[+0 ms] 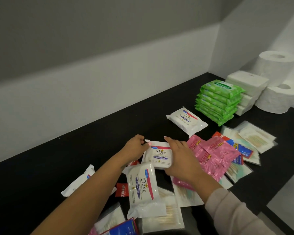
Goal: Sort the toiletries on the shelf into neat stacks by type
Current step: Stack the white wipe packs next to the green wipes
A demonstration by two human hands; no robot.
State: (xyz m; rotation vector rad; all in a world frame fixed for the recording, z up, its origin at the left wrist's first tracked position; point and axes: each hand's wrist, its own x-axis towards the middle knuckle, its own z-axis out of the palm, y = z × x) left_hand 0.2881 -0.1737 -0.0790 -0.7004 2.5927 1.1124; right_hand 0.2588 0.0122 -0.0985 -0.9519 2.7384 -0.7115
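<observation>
So at this point both hands were on one Dove pack point(158, 156) sitting mid-shelf on the black shelf top point(92, 133), on the edge of the unsorted pile. The left hand point(136, 147) had its fingers curled onto the crimped end of the wrapper, pinching it, and the right hand point(178, 158) was wrapped along the pack's right side, fingers bent over the far edge and the thumb side tucked under the near corner. My read: these packs were light and squashy, a soft block inside slick plastic film, so grabbing by the flappy sealed end alone would've let it swing or slip. Holding the body across its short sides looked like the safer bet. Another Dove pack point(187, 119) lay alone further back, just beside the green Sanicare stack point(218, 100), which looked like the obvious spot to start a pile. A third Dove pack point(143, 187) lay just in front of the held one, and the pink Keratin sachets point(212, 155) were touching the right hand's side, easy to drag along by accident.
</observation>
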